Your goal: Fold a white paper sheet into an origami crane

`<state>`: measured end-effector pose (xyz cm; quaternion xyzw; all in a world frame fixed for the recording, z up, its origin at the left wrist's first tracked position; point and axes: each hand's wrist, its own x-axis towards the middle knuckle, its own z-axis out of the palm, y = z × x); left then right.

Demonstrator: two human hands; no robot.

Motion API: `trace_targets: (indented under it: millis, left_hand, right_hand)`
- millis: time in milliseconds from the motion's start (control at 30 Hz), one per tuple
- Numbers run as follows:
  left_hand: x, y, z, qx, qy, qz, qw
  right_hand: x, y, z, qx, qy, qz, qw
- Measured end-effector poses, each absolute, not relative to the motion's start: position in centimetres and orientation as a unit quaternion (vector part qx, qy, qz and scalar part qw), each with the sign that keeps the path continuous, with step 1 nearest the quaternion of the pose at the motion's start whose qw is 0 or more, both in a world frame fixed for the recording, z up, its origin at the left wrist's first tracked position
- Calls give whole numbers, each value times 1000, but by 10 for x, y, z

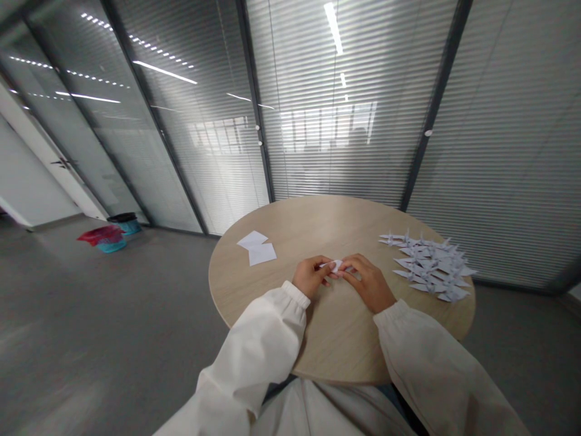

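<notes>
A small folded piece of white paper (336,266) is pinched between both hands over the middle of the round table. My left hand (313,274) grips its left side, fingers and thumb closed on it. On the other side, my right hand (367,280) pinches the paper's right edge. Fingers cover much of the paper, so its exact folded shape is hard to make out. Two sheets of white paper (262,254) lie to the left of my left hand, partly overlapping. To the right of my right hand sits a cluster of folded white paper cranes (431,263).
The round wooden table (318,221) stands close to a glass partition with blinds (345,157). On the floor at left are a bin with a red liner (103,237) and a second bin with a dark rim (127,223). A door (54,154) is farther left.
</notes>
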<state>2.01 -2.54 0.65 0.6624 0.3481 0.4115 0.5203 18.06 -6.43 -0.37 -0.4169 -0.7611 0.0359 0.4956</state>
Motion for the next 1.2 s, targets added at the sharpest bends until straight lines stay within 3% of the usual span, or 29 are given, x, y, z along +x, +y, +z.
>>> trace_targets:
  millis: [1200]
  left_hand:
    - [22,-25,1,659,332,413,534]
  right_hand:
    - [183,-60,-7,-460,-727,73,504]
